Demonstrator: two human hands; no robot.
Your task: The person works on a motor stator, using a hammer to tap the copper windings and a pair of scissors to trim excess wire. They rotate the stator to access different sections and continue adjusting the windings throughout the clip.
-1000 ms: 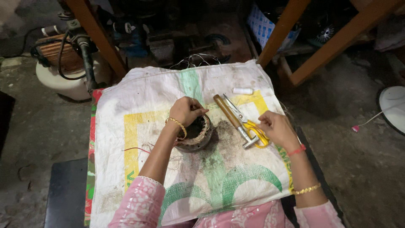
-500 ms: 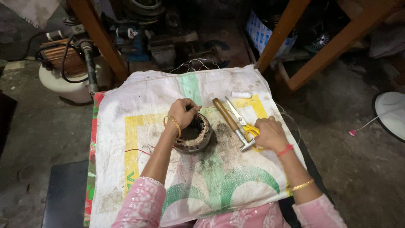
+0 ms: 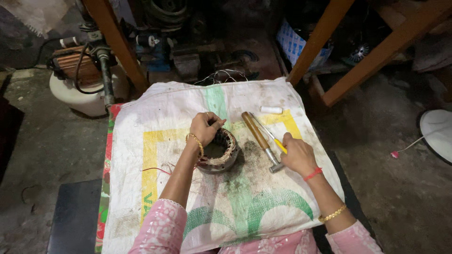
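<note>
One white woven sack (image 3: 263,197) covered my bench, and one round motor stator (image 3: 217,151) sat at its middle, its open bore facing up. Just right of the stator lay one hammer (image 3: 260,139), its long axis running from the far wooden handle down to the near steel head. My left hand (image 3: 205,128) pinched the stator's far rim. My right hand (image 3: 297,155), since drawn nearer, curled over one yellow-handled tool (image 3: 279,145) beside the hammer head.

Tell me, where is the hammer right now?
In the head view, the hammer lies on the white sack, right of the round motor coil. Its metal head is beside the right hand, and a yellow-handled tool lies alongside.
</note>
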